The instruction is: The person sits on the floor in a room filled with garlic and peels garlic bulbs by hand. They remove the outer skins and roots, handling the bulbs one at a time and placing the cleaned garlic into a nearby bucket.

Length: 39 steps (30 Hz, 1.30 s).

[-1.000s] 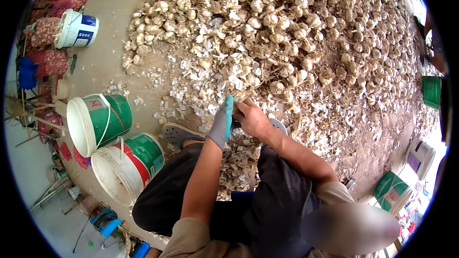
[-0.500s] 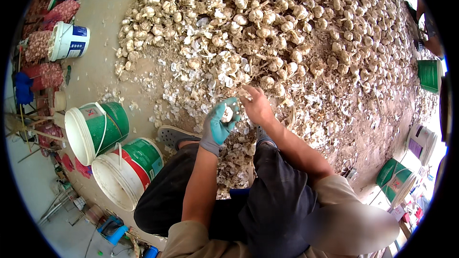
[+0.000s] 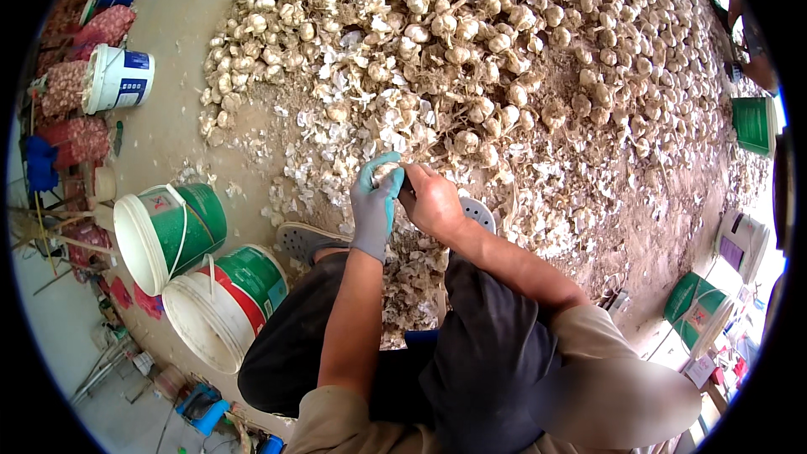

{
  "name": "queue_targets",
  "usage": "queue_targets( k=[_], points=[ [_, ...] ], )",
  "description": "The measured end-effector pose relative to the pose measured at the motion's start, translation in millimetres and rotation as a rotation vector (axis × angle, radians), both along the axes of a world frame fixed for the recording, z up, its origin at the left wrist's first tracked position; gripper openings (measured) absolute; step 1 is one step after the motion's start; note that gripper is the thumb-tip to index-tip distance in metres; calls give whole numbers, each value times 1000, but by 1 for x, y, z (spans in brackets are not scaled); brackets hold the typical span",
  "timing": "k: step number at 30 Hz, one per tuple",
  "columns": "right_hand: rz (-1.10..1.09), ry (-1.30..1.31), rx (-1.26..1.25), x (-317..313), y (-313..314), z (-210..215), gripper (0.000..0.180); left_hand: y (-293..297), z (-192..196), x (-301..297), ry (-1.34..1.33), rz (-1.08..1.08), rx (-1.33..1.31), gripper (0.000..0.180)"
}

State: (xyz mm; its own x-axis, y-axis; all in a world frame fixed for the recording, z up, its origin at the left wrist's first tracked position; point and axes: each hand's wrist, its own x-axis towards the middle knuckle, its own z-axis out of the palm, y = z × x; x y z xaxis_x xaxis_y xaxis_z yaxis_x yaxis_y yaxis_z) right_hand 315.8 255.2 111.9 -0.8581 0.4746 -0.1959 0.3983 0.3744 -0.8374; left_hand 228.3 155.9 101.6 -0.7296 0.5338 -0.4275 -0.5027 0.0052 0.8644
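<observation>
Gloved left hand (image 3: 374,202) cups a garlic bulb (image 3: 387,173), fingers curled round it. Bare right hand (image 3: 433,200) pinches the bulb from three o'clock. Garlic heap (image 3: 504,59) at twelve; buckets (image 3: 172,231) at nine.

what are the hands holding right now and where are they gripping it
A garlic bulb, held between both hands above the pile. The gloved left hand cups its round body from the left; the bare right hand pinches its right side. Exact finger placement cannot be told.
</observation>
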Motion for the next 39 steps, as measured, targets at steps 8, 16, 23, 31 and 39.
queue_targets(
  k=[8, 16, 23, 31, 39],
  points=[
    [-55, -11, -121, 1, -12, 13, 40, 5, -15, 3, -429, 357, 124, 17],
    [-105, 22, -351, 4, -4, 1, 39, 21, -1, 9, -485, 386, 282, 51],
    [-63, 291, -426, -2, 4, 9, 37, -12, -1, -9, 68, -35, -30, 46],
    [-140, -10, -475, -2, -5, 16, 43, 10, -4, -7, -475, 440, 34, 40],
    [-70, 144, -313, 0, -5, 3, 48, -1, -7, -3, -17, 28, -75, 33]
  ],
)
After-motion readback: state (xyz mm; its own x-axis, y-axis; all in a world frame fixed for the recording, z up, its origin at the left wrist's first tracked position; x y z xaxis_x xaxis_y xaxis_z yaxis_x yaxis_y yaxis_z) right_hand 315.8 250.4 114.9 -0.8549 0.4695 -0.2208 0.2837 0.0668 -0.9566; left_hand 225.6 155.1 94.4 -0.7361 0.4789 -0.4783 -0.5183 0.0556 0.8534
